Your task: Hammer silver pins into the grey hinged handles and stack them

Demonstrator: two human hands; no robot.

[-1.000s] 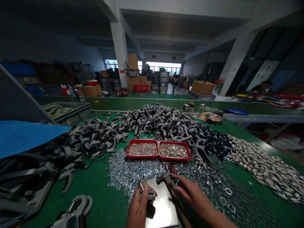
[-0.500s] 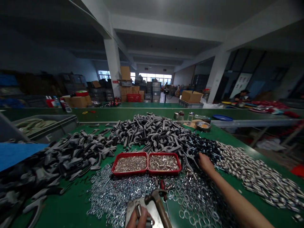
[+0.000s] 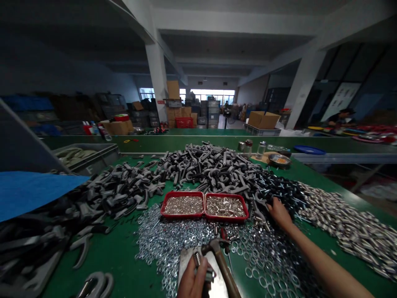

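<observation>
My left hand (image 3: pixel 192 280) is closed on a small shiny metal part (image 3: pixel 197 260) with a ribbed, spring-like end, held over a metal plate (image 3: pixel 185 265). Beside it a claw hammer (image 3: pixel 222 265) lies across the plate, its head close to my fingers. My right hand (image 3: pixel 280 213) reaches out to the near edge of a pile of black-ended bolts (image 3: pixel 281 186). Its fingers are drawn together there, and what is between them is hidden. Left of that hand lies a grey hooked piece (image 3: pixel 259 201).
Two red trays (image 3: pixel 182 216) of tiny metal parts stand mid-table. Around them spread washers (image 3: pixel 151 236), larger rings (image 3: pixel 256 273), metal sleeves (image 3: pixel 350 223) and a heap of grey-black handles (image 3: pixel 207 165). Jars (image 3: pixel 261 150) stand behind. A person (image 3: pixel 343 118) sits far right.
The view has swung left, so the table's things sit further right. Grey curved pieces now show at the bottom left. Both hands stay at nearly the same places over the table.
</observation>
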